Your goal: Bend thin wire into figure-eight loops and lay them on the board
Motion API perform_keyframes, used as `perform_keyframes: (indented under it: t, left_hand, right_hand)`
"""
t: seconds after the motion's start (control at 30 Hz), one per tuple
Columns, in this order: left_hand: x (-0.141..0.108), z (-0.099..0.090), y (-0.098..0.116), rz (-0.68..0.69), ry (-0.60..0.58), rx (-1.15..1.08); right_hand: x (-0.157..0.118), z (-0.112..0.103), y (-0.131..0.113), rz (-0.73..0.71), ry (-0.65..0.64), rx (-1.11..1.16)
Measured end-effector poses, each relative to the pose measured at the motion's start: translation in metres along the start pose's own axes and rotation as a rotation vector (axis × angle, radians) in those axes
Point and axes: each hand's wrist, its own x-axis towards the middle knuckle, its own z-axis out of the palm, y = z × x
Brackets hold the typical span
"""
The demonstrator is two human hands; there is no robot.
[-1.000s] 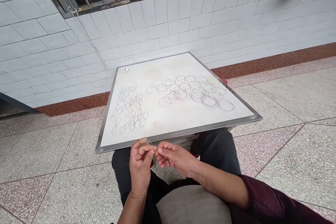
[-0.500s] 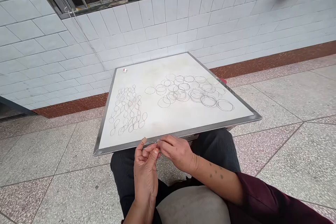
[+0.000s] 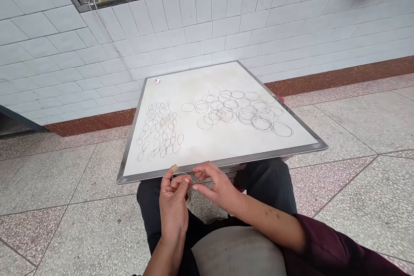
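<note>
A thin wire loop [image 3: 180, 177] is pinched between the thumb and forefinger of my left hand [image 3: 173, 209], and one fingertip wears a tan wrap. My right hand [image 3: 215, 185] is just beside the loop, fingers spread, and seems to hold nothing. Both hands are just in front of the near edge of a white, metal-framed board [image 3: 213, 155] resting on my lap. Wire rings [image 3: 247, 114] of various sizes lie on its right half. Small figure-eight wire loops [image 3: 160, 131] lie on its left half.
A small red-and-white object [image 3: 157, 81] lies near the board's far left corner. A red item [image 3: 280, 99] pokes out behind its right edge. My dark trousers [image 3: 268, 185] are under the board. Beyond it are a white tiled wall [image 3: 194, 17] and a speckled stone floor [image 3: 349, 194].
My right hand has let go of the wire and its fingers have spread apart. The left hand has turned its pinched loop upward. The view has tilted slightly.
</note>
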Motion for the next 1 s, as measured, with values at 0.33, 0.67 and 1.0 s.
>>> perform_keyframes:
  t: [0.33,0.67,1.0]
  left_hand:
    - [0.002,-0.004,-0.003,0.036,-0.079,0.101]
    - [0.009,-0.006,-0.007,0.037,-0.085,0.103]
    - [0.014,-0.008,-0.010,0.026,-0.103,0.143]
  right_hand:
    - [0.007,0.008,-0.002,0.409,-0.045,0.519]
    - [0.009,0.012,0.008,0.391,-0.025,0.554]
    - [0.010,0.008,0.006,0.464,-0.046,0.618]
